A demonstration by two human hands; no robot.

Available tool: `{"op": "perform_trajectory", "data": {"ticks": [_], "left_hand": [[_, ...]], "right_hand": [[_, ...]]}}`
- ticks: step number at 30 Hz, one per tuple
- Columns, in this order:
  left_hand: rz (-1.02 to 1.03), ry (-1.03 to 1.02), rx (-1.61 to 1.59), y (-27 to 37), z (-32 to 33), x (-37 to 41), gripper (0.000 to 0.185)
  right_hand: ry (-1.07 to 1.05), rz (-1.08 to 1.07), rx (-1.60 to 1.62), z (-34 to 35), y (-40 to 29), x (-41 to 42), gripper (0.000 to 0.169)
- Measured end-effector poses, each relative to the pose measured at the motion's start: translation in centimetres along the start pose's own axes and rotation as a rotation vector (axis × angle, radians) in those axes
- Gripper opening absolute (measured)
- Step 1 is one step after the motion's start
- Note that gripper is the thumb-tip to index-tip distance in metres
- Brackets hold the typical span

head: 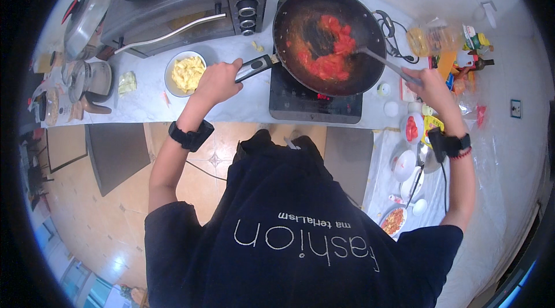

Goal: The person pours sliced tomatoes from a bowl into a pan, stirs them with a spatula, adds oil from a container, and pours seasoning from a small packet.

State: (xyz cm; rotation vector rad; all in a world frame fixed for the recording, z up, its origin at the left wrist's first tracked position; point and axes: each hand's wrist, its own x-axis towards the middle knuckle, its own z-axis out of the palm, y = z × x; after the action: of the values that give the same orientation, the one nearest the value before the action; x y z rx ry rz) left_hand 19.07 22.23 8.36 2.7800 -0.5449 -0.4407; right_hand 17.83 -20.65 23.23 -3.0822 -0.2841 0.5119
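Observation:
My left hand grips the black and silver handle of a dark frying pan. The pan rests on a black induction cooktop with a lit red display. Chopped, softened tomato lies in the pan in a curved heap. My right hand holds a grey spatula, whose far end is in the pan at the tomato's right edge. A white bowl of scrambled egg stands on the counter just left of my left hand, partly behind it.
A toaster oven stands behind the bowl, with a glass pot farther left. An oil bottle, other bottles and packets crowd the right back. Small bowls and a plate of food stand on the right-hand surface. A cable lies beside the pan.

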Motion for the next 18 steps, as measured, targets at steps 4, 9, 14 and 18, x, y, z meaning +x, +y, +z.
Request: {"op": "perform_trajectory", "data": {"ticks": [4,9,14,18], "left_hand": [[0.021,0.006,-0.028,-0.3,0.5,0.4,0.035],[0.017,0.012,-0.027,-0.5,0.5,0.1,0.035],[0.005,0.011,-0.014,-0.3,0.2,0.1,0.033],[0.032,0.026,-0.008,-0.4,0.3,0.2,0.034]], "right_hand": [[0.123,0.066,0.261,4.3,1.6,3.1,0.036],[-0.132,0.470,1.169,2.1,-0.1,2.7,0.033],[-0.298,0.816,1.776,0.8,3.5,2.5,0.030],[-0.307,0.908,1.759,0.9,6.0,5.5,0.025]]}}
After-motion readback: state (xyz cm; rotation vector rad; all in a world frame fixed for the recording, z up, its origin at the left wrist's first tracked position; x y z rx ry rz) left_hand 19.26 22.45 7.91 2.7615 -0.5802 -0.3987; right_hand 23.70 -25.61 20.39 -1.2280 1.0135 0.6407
